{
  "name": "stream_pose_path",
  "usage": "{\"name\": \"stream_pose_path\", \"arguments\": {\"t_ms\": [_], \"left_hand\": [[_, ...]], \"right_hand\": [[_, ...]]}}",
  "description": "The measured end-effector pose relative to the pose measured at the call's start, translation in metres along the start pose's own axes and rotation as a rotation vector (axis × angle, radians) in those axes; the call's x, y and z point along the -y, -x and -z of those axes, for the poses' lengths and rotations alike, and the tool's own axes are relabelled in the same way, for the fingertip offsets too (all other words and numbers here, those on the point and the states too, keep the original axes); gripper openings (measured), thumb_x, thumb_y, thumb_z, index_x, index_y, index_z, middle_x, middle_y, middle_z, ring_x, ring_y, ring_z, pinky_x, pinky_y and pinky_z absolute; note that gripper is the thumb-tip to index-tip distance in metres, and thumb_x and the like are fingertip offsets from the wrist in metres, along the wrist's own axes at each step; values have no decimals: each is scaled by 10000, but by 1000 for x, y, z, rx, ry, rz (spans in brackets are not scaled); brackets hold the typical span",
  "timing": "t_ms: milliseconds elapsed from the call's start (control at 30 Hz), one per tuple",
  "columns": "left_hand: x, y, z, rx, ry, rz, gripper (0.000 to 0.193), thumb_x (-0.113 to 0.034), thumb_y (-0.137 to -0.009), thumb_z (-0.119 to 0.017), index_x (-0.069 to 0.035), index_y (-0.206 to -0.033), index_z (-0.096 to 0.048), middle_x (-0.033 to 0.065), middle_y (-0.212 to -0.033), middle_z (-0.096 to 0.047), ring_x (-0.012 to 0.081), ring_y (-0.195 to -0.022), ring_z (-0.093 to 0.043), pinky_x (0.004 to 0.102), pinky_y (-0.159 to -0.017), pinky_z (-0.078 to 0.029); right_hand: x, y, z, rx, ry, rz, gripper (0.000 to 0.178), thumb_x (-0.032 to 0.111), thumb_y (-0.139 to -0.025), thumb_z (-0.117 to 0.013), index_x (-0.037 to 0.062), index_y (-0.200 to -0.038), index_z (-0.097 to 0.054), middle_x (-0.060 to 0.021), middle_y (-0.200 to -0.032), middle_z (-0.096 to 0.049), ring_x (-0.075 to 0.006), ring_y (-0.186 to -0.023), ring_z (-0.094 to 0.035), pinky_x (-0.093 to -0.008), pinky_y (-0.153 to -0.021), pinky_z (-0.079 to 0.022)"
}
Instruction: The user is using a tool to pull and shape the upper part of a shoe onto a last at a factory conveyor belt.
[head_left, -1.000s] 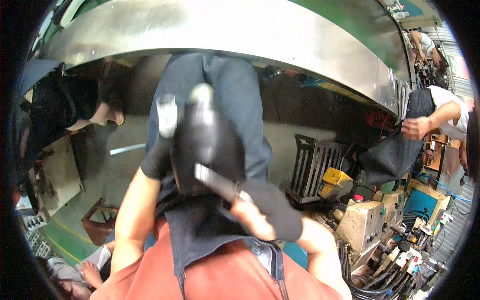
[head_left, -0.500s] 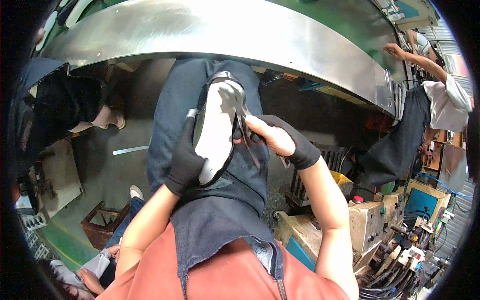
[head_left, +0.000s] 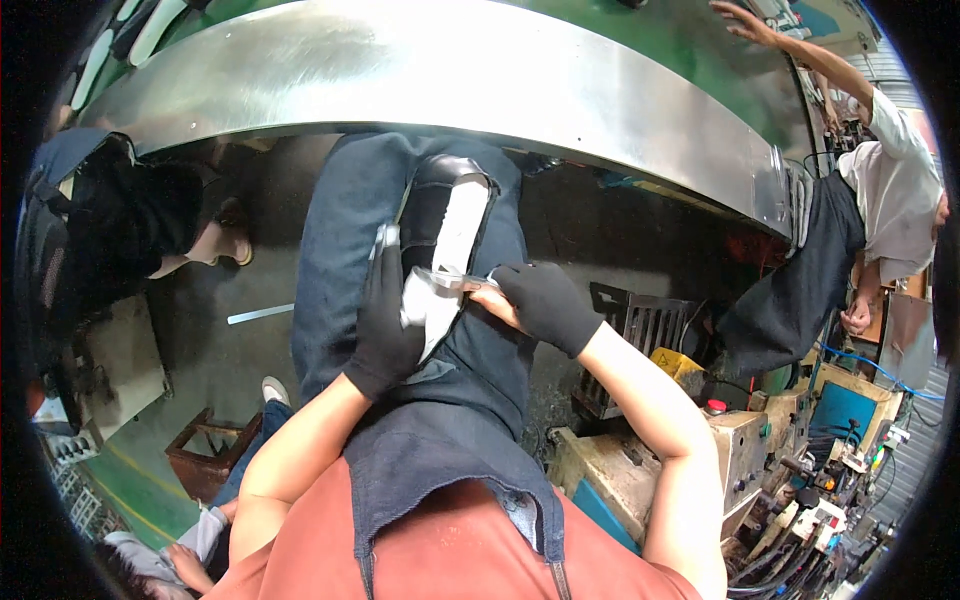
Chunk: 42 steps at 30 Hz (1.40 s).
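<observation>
steadying a black-and-white shoe (head_left: 428, 212) on our lap (head_left: 335, 235), our left hand (head_left: 385, 322) grips its near-left side; our right hand's (head_left: 545, 300) fingers clasp a metal tool (head_left: 440, 279) over it, apparently midway, remainder unclear.

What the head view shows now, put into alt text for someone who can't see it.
A black-gloved left hand holds a black shoe on the lap while the right hand holds a metal tool over its white surface. Beyond lies a shiny metal bench; machinery stands at lower right.
</observation>
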<state>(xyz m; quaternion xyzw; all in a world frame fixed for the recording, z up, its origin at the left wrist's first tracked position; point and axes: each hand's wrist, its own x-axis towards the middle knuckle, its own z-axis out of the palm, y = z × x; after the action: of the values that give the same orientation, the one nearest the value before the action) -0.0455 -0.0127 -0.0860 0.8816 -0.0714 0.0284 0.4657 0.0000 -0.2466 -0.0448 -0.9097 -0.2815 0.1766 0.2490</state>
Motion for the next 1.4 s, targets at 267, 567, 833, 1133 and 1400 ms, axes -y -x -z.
{"name": "stream_pose_path", "arguments": {"t_ms": [267, 567, 833, 1133, 1400], "left_hand": [[-36, -31, -12, 64, -253, 45, 870, -258, -813, -672, 138, -1428, -203, 386, -1387, -369, 502, -1310, -391, 469, -1103, -348], [5, 13, 5, 123, -43, -75, 1013, -353, -790, -763, 110, -1475, -177, 331, -1507, -274, 418, -1423, -299, 439, -1169, -257], [13, 48, 28, 337, 901, 1009, 503, -320, -942, -622, -6, -1311, -487, 127, -972, -625, 254, -890, -610, 369, -826, -484], [2, 37, 14, 203, 448, 350, 748, -379, -813, -769, 23, -1328, -405, 212, -1213, -575, 323, -1114, -592, 396, -941, -467], [22, 53, 12, 321, 446, 231, 1086, -360, -721, -855, 25, -1475, -175, 245, -1370, -472, 321, -1238, -532, 406, -1031, -435]], "right_hand": [[4, 3, 95, 591, -227, -307, 464, 466, -978, -540, 23, -1021, -671, -145, -802, -683, -276, -667, -684, -375, -610, -517], [40, 20, 22, -90, -390, 240, 275, 291, -919, -660, 17, -896, -653, -200, -796, -610, -370, -765, -603, -409, -675, -481], [25, 67, -33, 243, -749, -443, 509, 463, -997, -501, -26, -916, -618, -192, -734, -609, -251, -632, -579, -378, -638, -459], [94, 41, 48, 79, -444, -59, 301, 325, -915, -667, 25, -881, -658, -187, -781, -623, -356, -695, -616, -412, -620, -478], [86, 33, 1, 171, -106, 88, 536, 562, -915, -543, 48, -794, -635, -191, -749, -635, -360, -699, -659, -472, -596, -515]]}}
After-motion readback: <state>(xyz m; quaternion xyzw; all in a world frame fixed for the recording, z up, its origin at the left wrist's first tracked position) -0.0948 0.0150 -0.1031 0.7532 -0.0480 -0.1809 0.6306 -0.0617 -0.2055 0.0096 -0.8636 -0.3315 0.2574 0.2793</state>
